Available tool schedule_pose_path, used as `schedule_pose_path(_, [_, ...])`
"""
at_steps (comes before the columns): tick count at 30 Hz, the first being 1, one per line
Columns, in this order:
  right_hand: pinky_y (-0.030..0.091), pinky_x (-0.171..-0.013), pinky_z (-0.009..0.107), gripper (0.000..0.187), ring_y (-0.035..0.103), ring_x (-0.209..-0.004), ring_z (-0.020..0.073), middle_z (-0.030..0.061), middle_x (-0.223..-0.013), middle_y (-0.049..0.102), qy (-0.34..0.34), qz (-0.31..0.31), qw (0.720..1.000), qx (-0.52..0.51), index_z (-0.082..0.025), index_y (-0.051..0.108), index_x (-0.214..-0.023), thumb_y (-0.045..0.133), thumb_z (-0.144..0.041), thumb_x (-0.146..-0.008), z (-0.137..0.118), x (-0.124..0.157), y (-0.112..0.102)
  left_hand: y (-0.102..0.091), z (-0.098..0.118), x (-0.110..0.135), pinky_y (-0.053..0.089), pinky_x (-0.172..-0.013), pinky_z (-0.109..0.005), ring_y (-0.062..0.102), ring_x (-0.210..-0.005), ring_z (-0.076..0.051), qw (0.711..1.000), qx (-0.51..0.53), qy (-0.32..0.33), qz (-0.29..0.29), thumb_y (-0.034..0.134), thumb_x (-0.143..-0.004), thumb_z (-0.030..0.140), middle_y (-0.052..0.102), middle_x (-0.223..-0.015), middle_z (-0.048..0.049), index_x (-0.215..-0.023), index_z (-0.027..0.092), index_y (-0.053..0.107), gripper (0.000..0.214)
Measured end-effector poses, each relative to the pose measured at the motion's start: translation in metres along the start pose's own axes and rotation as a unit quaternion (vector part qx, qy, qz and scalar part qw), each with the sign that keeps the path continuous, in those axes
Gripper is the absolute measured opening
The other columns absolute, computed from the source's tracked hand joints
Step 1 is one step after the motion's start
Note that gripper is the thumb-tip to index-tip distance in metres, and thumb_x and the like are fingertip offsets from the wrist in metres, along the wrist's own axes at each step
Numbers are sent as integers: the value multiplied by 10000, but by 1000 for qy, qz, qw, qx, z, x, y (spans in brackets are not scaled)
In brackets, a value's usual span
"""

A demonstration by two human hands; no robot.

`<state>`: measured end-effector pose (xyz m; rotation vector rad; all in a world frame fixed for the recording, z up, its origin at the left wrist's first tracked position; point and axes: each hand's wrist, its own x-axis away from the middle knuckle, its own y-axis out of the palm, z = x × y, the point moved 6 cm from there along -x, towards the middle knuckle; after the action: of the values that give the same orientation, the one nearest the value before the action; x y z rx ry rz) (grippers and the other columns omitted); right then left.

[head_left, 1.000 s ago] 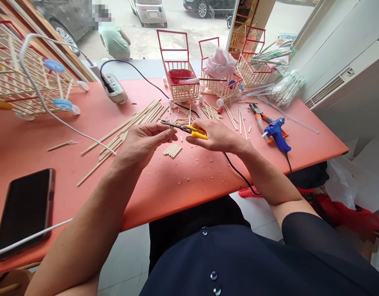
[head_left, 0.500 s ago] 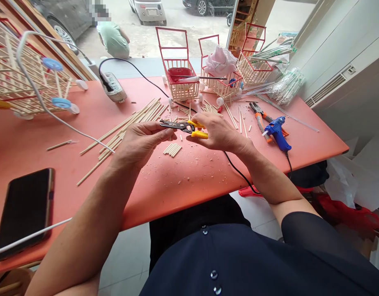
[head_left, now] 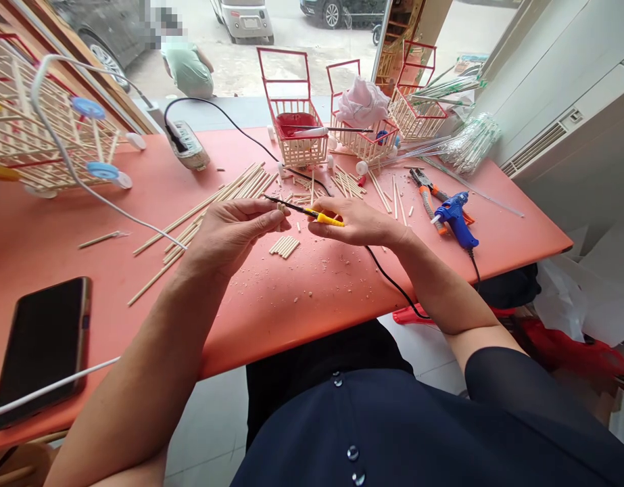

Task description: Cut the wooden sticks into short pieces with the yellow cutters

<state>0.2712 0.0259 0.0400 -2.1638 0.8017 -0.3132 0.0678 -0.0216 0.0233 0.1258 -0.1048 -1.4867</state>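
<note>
My right hand (head_left: 349,220) is closed around the yellow handles of a pair of wire-stripper-like pliers (head_left: 294,206), whose dark jaws point left and are seen edge-on. My left hand (head_left: 245,230) pinches short pieces of wooden stick (head_left: 281,208) between thumb and fingers, close beside the jaws. Whether jaws and sticks touch, I cannot tell. Just below the hands, a row of short cut sticks (head_left: 284,247) lies side by side on the pink table (head_left: 271,304). Long wooden sticks (head_left: 200,210) are spread behind my left hand.
Small stick-built carts (head_left: 299,145) stand along the back. At the right lie a blue glue gun (head_left: 458,220) and orange-handled pliers (head_left: 426,189). A phone (head_left: 42,345) rests at the left, near a white cable (head_left: 68,166). A power strip (head_left: 187,145) sits at the back left.
The pliers have turned from lying flat to edge-on, and my right hand has rolled with them and dropped slightly. Stick ends now show at my left fingertips.
</note>
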Motion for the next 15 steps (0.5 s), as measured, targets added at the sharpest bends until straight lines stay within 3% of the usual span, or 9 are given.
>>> schedule_pose_path(8, [359, -834, 340, 599, 568, -918, 206, 65, -998, 700, 24, -39, 999, -11, -190, 645, -997, 563, -782, -1029, -1, 0, 2, -8, -14, -5, 631, -694, -292, 757, -717, -186, 999, 3, -29, -23, 1160, -544, 557, 818, -755, -97, -767, 182, 903, 505])
schedule_pose_path(15, [351, -829, 336, 562, 573, -920, 202, 74, -1016, 725, 27, -44, 999, 5, -180, 663, -1007, 575, -734, -1039, 0, 0, 3, -13, -16, -7, 649, -715, -347, 759, -698, -210, 999, -16, -29, -13, 1157, -562, 499, 819, -745, -99, -770, 184, 898, 458])
